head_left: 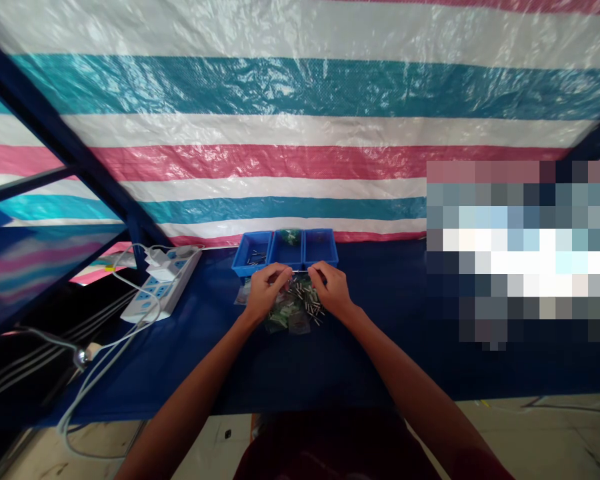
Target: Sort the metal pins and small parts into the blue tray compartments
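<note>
Between my two hands runs a thin, light-coloured rod-like piece (301, 271), level, one end at each set of fingertips. My left hand (269, 288) pinches its left end, and my right hand (331, 285) pinches the right end. Below and between the hands lies a pile of short metal pins (313, 306) with small clear and greenish plastic bags (280, 317). Just behind the hands stand blue bins (287, 255) side by side; the left one holds a few metal pieces, the middle one something green.
A white power strip (161, 288) with plugs and cables lies at the left of the dark blue table (300, 373). Behind it hangs a striped plastic sheet (280, 163). Blue metal frame bars (93, 160) stand at the left. The right side is pixelated.
</note>
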Demonstrator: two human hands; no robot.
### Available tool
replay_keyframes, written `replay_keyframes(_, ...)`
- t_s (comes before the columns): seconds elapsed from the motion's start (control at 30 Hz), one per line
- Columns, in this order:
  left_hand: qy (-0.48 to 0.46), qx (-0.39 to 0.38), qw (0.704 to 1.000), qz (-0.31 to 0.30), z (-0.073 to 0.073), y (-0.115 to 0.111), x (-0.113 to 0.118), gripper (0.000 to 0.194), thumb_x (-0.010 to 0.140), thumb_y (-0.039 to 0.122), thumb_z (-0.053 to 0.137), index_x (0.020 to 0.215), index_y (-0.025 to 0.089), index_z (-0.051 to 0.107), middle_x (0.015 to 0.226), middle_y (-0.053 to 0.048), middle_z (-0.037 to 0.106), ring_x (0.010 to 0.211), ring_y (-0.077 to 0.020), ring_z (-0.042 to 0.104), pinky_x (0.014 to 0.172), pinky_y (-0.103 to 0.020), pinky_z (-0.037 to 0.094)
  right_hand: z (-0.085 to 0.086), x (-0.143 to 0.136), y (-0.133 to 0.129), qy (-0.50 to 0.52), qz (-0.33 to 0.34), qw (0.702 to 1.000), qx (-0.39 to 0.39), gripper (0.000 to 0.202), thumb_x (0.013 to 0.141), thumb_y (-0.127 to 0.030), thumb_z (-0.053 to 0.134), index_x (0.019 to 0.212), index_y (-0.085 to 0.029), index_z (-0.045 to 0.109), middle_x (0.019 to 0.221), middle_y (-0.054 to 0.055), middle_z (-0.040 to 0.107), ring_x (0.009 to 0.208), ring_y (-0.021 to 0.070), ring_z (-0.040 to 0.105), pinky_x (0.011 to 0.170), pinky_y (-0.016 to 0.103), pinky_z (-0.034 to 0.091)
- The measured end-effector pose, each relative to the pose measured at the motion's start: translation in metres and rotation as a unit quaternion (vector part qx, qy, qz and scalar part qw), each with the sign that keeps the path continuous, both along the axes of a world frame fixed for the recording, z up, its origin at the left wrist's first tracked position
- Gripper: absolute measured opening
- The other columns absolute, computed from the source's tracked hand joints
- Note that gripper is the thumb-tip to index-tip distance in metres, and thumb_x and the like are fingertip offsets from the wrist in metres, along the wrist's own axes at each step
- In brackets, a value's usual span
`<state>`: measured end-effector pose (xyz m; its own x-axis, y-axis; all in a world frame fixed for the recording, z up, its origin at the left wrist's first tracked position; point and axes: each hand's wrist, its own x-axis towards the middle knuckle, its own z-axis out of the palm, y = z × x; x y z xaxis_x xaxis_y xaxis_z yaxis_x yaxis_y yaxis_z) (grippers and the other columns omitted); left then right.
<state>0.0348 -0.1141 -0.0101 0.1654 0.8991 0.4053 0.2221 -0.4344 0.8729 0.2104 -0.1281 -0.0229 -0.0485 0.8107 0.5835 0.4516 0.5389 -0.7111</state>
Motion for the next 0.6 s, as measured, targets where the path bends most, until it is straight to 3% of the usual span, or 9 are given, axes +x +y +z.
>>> replay_keyframes(0.3, -0.058, -0.017, 0.998, 0.004, -0.0002, 0.0016, 0.0008, 0.027, 0.083, 0.042, 0.066, 0.078, 0.016, 0.066, 0.058, 0.001, 0.059, 0.048, -0.0108, 0.052, 0.048, -0.023, 0.041, -0.0018, 0.0003, 0.0004, -0.029, 0.026, 0.999, 0.005, 0.024, 0.095, -0.033, 0.044, 0.081, -0.02, 0.058, 0.068, 0.001, 0.06, 0.061, 0.0129, 0.054, 0.062, 0.025, 0.04)
replay_keyframes(0.6, -0.045, -0.025, 0.999, -0.008, -0.0022, 0.0016, 0.0007, 0.023, 0.083, 0.039, 0.066, 0.091, 0.017, 0.068, 0.059, 0.002, 0.06, 0.048, -0.0106, 0.054, 0.047, -0.022, 0.043, -0.0006, -0.0007, 0.0003, -0.004, -0.001, 1.0, 0.003, 0.021, 0.093, -0.032, 0.046, 0.083, -0.02, 0.059, 0.074, 0.002, 0.063, 0.063, 0.0139, 0.057, 0.063, 0.025, 0.044)
